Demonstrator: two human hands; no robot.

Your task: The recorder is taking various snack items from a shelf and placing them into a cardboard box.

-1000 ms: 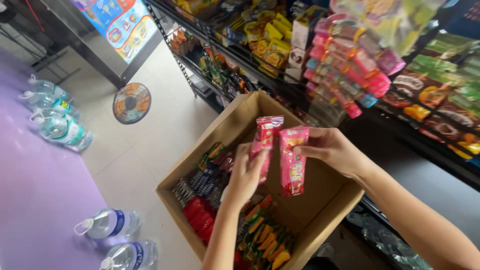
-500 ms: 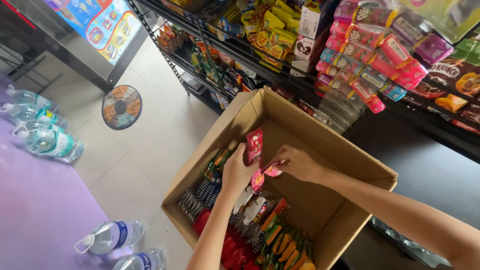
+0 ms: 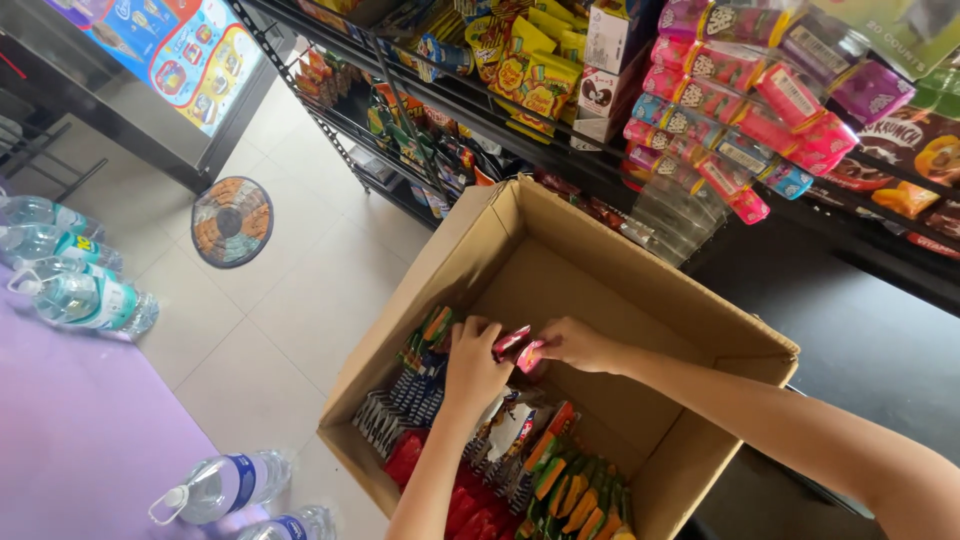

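Both my hands are down inside an open cardboard box. My left hand and my right hand meet over small pink and red snack packets, each gripping them. Under the hands lie rows of packed snacks: dark striped packets, red packets and orange-green packets. The far half of the box floor is bare cardboard.
Black wire shelves full of sweets and snacks run behind the box. Pink packets hang at the upper right. Water bottles lie on a purple surface at the left, with more bottles near the bottom. A round floor fan sits on the tiles.
My hands have gone down from above the box into it, carrying the pink and red packets with them. The view has shifted slightly towards the shelves.
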